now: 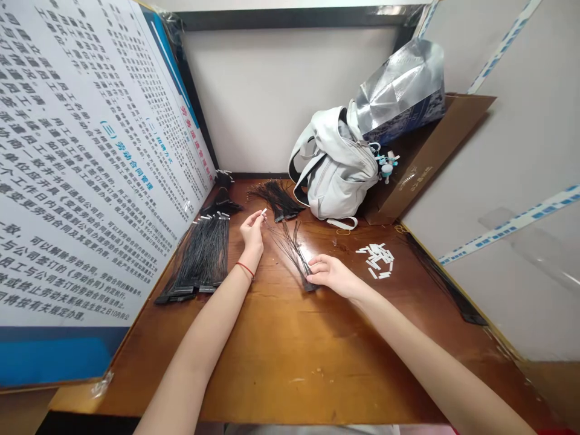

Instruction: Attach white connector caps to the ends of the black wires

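Note:
My left hand (252, 231) is closed in a pinch on a small white tube (263, 212) at the far end of a thin black cord. My right hand (330, 275) is closed on the near, black-tipped end of a small bundle of black cords (293, 254), which fans out across the table between my hands. To the left of my left arm lies a wide row of black cords (205, 251) with white tubes along the far end. Loose white tubes (377, 260) are scattered to the right of my right hand.
Another black cord bundle (278, 199) lies at the back, beside a white backpack (338, 169). A brown paper bag (412, 175) leans at the right wall, with a silver pouch (403, 84) above. A printed board (90, 151) stands on the left. More cords (444, 278) lie along the right edge.

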`<state>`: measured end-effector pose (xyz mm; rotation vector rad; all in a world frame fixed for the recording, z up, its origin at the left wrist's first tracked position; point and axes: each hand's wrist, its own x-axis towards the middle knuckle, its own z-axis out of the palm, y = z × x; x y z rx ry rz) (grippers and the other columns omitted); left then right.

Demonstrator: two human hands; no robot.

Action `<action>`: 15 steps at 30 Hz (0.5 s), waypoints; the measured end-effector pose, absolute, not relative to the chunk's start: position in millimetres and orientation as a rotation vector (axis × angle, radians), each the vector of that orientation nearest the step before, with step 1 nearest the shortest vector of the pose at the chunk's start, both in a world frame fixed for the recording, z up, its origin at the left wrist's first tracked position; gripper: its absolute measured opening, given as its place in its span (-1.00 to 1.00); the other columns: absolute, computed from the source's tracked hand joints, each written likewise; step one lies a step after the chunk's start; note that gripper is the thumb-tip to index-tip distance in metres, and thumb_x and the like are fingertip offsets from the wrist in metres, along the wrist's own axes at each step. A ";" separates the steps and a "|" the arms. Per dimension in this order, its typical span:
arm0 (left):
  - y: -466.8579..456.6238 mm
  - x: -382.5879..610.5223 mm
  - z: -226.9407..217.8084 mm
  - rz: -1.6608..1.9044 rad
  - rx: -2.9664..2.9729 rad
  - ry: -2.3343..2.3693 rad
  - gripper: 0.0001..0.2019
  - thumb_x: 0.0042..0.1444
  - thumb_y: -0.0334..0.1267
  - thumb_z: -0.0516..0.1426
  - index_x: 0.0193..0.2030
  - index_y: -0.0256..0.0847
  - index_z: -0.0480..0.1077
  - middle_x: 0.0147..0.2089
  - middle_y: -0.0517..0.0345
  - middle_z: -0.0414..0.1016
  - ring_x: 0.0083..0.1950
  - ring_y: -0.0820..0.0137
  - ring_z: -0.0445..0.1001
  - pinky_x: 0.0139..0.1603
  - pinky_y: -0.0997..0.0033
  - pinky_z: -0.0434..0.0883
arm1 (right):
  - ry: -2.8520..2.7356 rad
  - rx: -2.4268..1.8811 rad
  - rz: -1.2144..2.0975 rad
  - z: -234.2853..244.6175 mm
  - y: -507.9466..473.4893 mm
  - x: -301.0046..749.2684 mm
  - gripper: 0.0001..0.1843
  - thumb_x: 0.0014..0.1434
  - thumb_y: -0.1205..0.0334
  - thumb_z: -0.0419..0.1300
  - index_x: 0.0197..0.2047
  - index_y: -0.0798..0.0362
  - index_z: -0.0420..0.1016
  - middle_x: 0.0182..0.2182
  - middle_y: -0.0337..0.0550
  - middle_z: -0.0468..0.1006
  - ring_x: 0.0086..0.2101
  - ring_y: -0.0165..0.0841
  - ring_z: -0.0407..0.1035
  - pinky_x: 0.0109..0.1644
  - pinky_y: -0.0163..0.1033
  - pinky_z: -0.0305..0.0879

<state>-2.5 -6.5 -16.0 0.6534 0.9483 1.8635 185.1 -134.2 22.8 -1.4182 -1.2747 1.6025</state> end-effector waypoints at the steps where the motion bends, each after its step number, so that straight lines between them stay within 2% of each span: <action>1: -6.3 -2.9 -16.1 1.865 0.644 0.946 -0.76 -0.31 -0.33 0.25 -0.39 -0.33 0.45 -0.40 0.10 0.48 -0.40 0.53 0.39 -0.30 0.50 0.30 | -1.248 -1.396 1.618 21.5 -134.7 185.9 -0.61 -0.30 0.34 0.36 -0.37 0.07 0.30 -0.51 -0.27 0.50 -0.46 -0.39 0.40 -0.31 -0.29 0.30; 5: -5.8 -3.7 -17.2 1.863 0.639 0.950 -0.77 -0.30 -0.35 0.24 -0.40 -0.33 0.45 -0.40 0.10 0.47 -0.38 0.52 0.40 -0.29 0.50 0.31 | -1.227 -1.358 1.655 19.7 -135.1 187.2 -0.58 -0.31 0.34 0.36 -0.31 0.10 0.35 -0.45 -0.22 0.51 -0.41 -0.38 0.42 -0.23 -0.25 0.34; 8: -5.8 -3.3 -17.4 1.848 0.642 0.954 -0.78 -0.28 -0.36 0.24 -0.39 -0.33 0.45 -0.39 0.09 0.48 -0.39 0.52 0.41 -0.28 0.50 0.31 | -1.285 -1.339 1.645 20.2 -134.1 186.4 -0.64 -0.30 0.35 0.34 -0.34 0.12 0.40 -0.45 -0.21 0.50 -0.39 -0.39 0.41 -0.18 -0.25 0.34; 15: -11.8 -4.6 -5.4 1.717 0.578 0.833 -0.73 -0.20 -0.34 0.25 -0.28 -0.29 0.39 -0.40 0.15 0.46 -0.39 0.52 0.43 -0.26 0.50 0.33 | -1.424 -1.275 1.473 13.2 -130.2 175.9 -0.76 -0.25 0.30 0.31 -0.48 0.09 0.32 -0.52 -0.25 0.45 -0.48 -0.44 0.35 -0.33 -0.31 0.31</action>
